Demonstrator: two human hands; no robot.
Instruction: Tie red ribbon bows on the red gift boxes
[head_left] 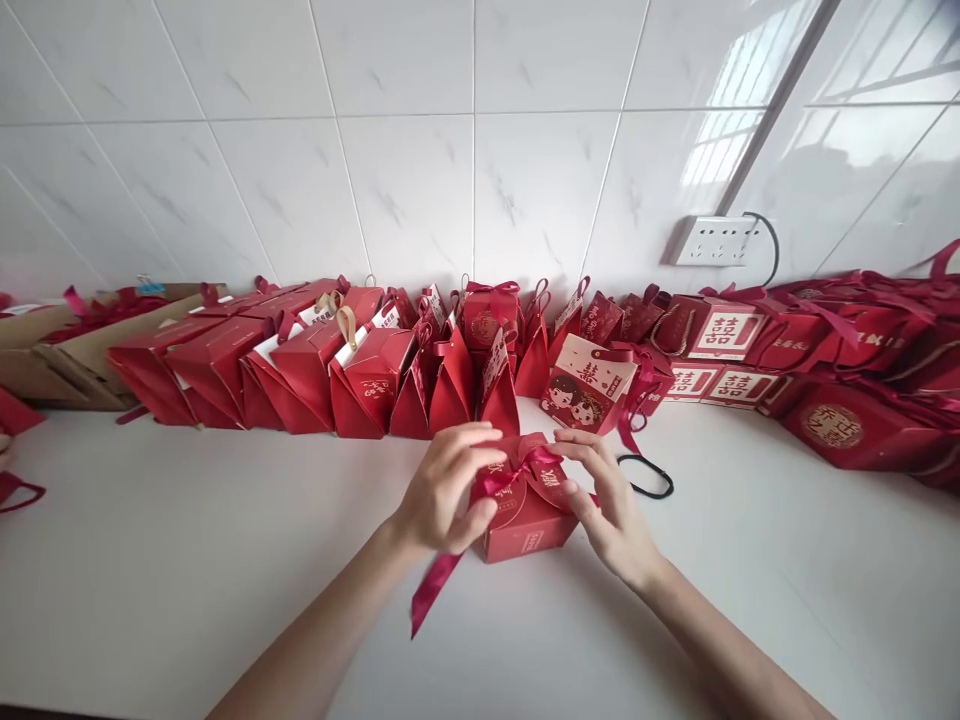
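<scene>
2 bare forearms reach in over the white tabletop [457, 670] from the near side of the red gift box [529, 540]: left forearm [330, 615] from the near left of the box, right forearm [720, 645] from its near right, converging toward it.

Left hand [446, 490]: at the left side of the box, palm turned inward, fingers curved and parted from the thumb; released, with a gap between thumb and fingertips. Right hand [607, 505]: roughly mirrored at the right side of the box, fingers bent over its top, thumb lower and apart; also released. Contact of fingertips with box or ribbon: cannot tell.

Box position: sits on the tabletop, between the 2 hands, its upper part framed by the fingertips.

Box appearance: red, near face plain with small pale print, illegible here. Top closed by curved flaps bearing pale lettering and thin outlines. Sides partly hidden by the hands.

Burgundy ribbon [536, 458]: satin sheen, gathered into a knot across the box top. 1 tail [435, 595] with a pointed end emerges below the left hand, extending to the near left of the box.
</scene>
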